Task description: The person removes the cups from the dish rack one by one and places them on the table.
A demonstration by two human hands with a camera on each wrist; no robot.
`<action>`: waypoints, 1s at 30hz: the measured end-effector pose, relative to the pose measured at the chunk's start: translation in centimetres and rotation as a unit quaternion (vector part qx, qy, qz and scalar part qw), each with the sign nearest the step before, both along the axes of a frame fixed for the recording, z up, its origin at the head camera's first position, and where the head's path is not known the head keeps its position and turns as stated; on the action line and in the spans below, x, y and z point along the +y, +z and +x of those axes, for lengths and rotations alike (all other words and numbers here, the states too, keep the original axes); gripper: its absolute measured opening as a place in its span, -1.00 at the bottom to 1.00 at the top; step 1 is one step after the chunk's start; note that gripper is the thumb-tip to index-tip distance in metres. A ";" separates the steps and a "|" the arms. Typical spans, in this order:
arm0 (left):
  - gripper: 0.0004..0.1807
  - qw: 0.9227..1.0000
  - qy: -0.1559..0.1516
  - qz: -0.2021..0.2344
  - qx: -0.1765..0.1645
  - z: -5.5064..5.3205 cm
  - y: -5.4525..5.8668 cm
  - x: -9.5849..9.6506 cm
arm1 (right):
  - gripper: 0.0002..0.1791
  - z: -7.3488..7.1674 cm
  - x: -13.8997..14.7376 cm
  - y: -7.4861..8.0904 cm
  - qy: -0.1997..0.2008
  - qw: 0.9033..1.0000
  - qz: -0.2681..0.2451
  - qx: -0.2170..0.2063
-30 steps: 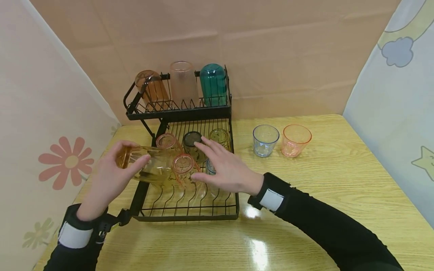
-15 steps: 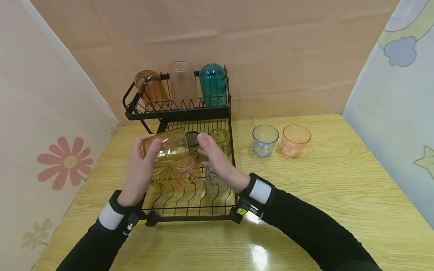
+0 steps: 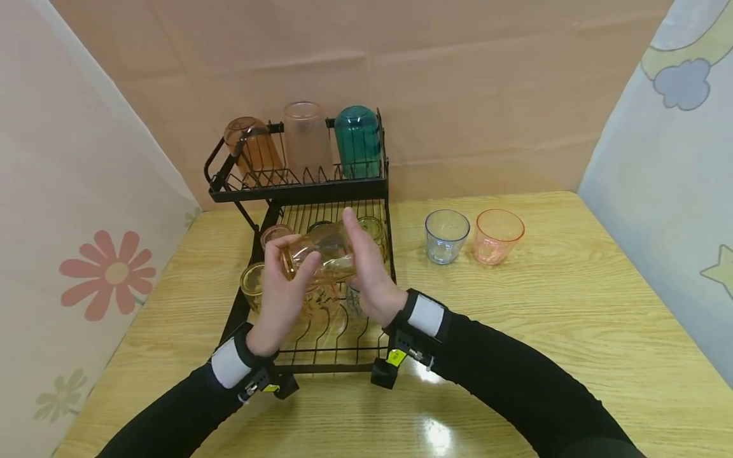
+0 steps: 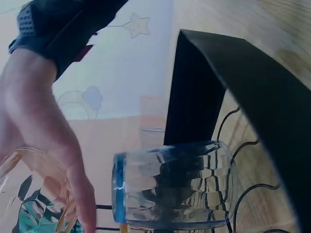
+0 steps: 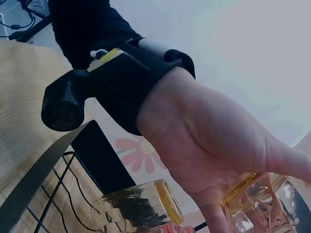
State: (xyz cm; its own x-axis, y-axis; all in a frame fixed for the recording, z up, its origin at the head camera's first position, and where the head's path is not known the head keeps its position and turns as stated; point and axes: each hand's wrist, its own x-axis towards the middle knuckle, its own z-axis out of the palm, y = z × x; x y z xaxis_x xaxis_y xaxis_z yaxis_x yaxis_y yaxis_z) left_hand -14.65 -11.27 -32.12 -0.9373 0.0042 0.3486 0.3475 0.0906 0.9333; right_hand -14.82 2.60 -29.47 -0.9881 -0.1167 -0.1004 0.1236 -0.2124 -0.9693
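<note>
An amber glass (image 3: 325, 249) lies on its side in the air above the black dish rack (image 3: 321, 367). My left hand (image 3: 280, 289) grips its left end, thumb across the near side. My right hand (image 3: 373, 273) is at the other end, fingers straight and pointing up and away; the palm touches or nearly touches the glass. In the right wrist view, the glass (image 5: 262, 206) is between thumb and fingers, and its far side is hidden. Beneath are a yellow glass (image 3: 252, 285), a pink glass (image 3: 276, 234) and a blue-rimmed glass (image 4: 170, 187).
On the rack's upper tier stand an upturned brown glass (image 3: 252, 143), a pale pink glass (image 3: 307, 140) and a teal glass (image 3: 357, 143). To the right, a blue-rimmed tumbler (image 3: 445, 238) and an orange-rimmed tumbler (image 3: 497, 238) stand mouth up on the wooden table (image 3: 544, 318).
The left hand has carried the amber glass rightward across the rack, uncovering the yellow glass. The right hand has turned its palm to the left and moved up to the glass's free end.
</note>
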 end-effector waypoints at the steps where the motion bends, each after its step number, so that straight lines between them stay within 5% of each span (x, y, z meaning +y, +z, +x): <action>1: -0.54 1.000 -0.003 0.001 0.005 0.1 -0.1 0.2 | -0.12 0.0 0.0 0.1 -0.011 1.000 0.001 -0.006; 13: -0.51 0.998 -0.028 0.039 0.031 0.6 0.0 1.3 | -0.27 0.2 0.0 0.2 -0.104 0.994 -0.014 -0.010; 17: -0.50 0.998 -0.051 0.000 0.022 0.4 0.3 1.0 | -0.40 0.1 0.1 -0.2 -0.131 0.991 -0.023 0.019; 20: -0.48 0.994 -0.075 -0.078 0.008 0.3 0.4 0.2 | -0.48 0.0 0.4 -0.7 -0.141 0.988 -0.017 0.058; 23: -0.43 0.979 -0.118 -0.167 -0.009 0.3 0.5 -0.7 | -0.58 -0.1 1.3 -1.1 -0.146 0.983 -0.003 0.111; 25: -0.37 0.961 -0.134 -0.242 -0.008 0.3 0.5 -1.3 | -0.64 -0.1 2.3 -1.3 -0.146 0.978 0.009 0.150; 28: -0.26 0.927 -0.135 -0.349 0.014 0.5 0.7 -2.3 | -0.69 0.0 4.1 -1.6 -0.136 0.970 0.029 0.198; 30: -0.19 0.897 -0.115 -0.424 0.049 0.7 0.8 -2.9 | -0.68 0.2 5.6 -1.8 -0.122 0.968 0.054 0.215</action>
State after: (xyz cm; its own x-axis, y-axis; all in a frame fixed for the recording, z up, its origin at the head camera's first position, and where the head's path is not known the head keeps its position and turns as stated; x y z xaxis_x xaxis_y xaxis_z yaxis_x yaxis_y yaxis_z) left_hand -13.94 -14.21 -31.28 -0.8431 0.4955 0.2089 0.5238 0.6692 0.5270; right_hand -14.66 8.16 -31.27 -0.9383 0.1142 0.3265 -0.3362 -0.0788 -0.9385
